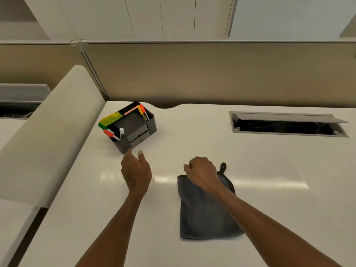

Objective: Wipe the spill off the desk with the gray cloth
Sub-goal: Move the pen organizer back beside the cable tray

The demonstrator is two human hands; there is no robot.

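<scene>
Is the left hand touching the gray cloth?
No. The left hand is open near the black organizer, apart from the gray cloth, which lies under the right hand.

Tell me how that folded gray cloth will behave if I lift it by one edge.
The gray cloth lies flat and folded, so it's probably floppy and would unfold and droop. It looks light. On the glossy desk it would likely slide easily.

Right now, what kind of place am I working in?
Most likely an office workstation: a white desk backed by a beige partition panel, a black organizer holding markers and highlighters, and an open cable hatch set into the desktop.
</scene>
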